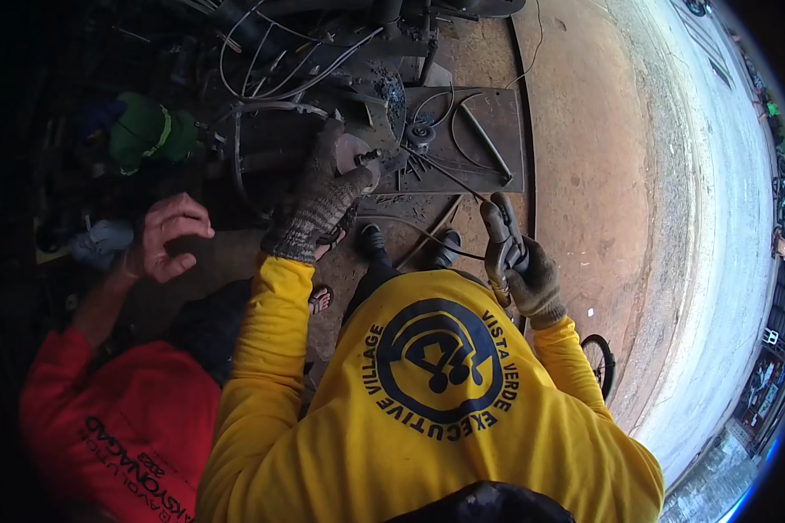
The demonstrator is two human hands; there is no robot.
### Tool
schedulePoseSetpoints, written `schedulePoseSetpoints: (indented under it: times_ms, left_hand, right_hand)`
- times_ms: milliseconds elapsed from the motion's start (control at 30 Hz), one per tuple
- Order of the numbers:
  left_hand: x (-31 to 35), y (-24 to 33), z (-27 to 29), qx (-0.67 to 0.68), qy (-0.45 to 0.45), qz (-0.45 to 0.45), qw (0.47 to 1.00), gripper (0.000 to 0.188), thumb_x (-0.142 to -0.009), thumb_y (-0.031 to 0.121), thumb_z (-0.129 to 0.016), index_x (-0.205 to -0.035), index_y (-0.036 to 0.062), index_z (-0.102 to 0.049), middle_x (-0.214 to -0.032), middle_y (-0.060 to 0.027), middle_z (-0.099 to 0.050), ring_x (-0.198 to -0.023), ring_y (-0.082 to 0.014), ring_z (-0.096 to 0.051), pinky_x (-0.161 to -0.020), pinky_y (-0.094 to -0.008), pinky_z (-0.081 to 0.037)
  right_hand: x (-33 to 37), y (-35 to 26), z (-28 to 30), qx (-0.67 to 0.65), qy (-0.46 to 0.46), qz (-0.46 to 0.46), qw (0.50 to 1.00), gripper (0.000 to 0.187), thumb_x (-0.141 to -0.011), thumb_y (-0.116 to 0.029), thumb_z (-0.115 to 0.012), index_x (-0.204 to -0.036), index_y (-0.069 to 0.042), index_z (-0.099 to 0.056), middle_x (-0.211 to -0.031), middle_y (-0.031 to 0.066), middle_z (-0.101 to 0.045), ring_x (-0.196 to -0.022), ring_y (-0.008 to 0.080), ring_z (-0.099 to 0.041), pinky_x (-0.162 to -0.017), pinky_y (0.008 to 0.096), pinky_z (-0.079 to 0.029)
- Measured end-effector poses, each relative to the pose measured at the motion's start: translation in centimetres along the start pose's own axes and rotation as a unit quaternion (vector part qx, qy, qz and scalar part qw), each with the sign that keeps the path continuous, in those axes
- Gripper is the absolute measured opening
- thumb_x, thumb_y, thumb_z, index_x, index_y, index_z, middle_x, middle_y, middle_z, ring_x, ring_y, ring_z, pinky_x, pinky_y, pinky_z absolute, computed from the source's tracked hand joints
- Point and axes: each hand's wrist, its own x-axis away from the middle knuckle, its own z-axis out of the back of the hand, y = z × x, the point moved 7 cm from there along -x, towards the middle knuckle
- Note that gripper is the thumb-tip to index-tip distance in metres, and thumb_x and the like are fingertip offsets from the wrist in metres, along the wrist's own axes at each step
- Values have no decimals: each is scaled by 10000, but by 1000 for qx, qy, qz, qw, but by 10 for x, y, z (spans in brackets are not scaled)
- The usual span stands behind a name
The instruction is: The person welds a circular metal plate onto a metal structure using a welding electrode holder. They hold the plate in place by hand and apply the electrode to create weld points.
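My left hand (323, 196), in a knitted grey glove, reaches forward and closes over a pale round disc-shaped piece (356, 157) beside tangled cables. A dark metal tool with two curved handles (501, 231) is gripped by my right hand (536, 283), in a worn brown glove, just off my right side. A thin cable (427, 234) runs from near the tool toward the left. My yellow sleeves and shirt fill the lower middle.
A person in a red shirt (122, 418) crouches at left, a bare hand (170, 235) raised. Someone's green cap (148, 131) shows beyond. A flat metal plate (488, 122) holds rods and a small wheel (421, 133). A bicycle wheel (600, 362) stands at right; dirt ground and road lie beyond.
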Motion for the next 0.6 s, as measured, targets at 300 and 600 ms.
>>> schedulePoseSetpoints:
  times_ms: [300,600]
  left_hand:
    - [25,-19,-13,-68,38,-81,994,840,-813,23,-692,-1549,31,-287,-1493,-183,-428,-1375,-288,-439,-1137,-403,-374]
    - [21,14,-20,36,13,-3,999,770,-892,68,-616,-1571,50,-254,-1550,-188,-364,-1445,-328,-358,-1155,-417,-325]
  right_hand:
    - [9,11,10,-12,14,-51,999,568,-828,-278,-763,-1276,27,-590,-1049,190,-709,-975,286,-703,-875,367,-541]
    - [-1,13,11,-45,34,-66,996,589,-833,-259,-781,-1302,29,-572,-1077,156,-703,-997,219,-674,-908,342,-526]
